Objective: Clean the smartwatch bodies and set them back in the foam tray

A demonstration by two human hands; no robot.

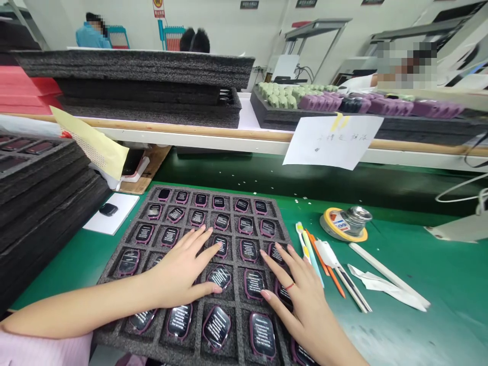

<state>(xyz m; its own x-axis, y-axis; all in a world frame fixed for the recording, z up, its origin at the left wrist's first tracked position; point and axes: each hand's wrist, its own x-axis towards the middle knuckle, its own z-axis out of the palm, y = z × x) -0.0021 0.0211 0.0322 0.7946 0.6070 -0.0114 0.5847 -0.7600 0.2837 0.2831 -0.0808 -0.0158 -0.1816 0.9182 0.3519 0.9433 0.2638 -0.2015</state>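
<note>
A dark foam tray (237, 297) with square compartments lies on the green bench in front of me. Its compartments hold several smartwatch faces (249, 250) in purple frames, most showing lines of white text; a few sit askew. My left hand (186, 264) rests over the middle of the tray, palm down, fingers stretched out, its thumb beside a tilted watch face (219, 277). Over the tray's right side lies my right hand (299, 284), fingers spread, a thin red band on one finger. Neither hand holds anything. Some watch faces are partly hidden beneath them.
Toothbrushes (303, 241), an orange pen (335, 279), tweezers (353, 287) and a tape roll with a metal-topped jar (345, 223) lie at right. Stacked foam trays (49, 203) rise at left, near a white pad (110, 223). A shelf (213, 133) spans the back; people sit beyond.
</note>
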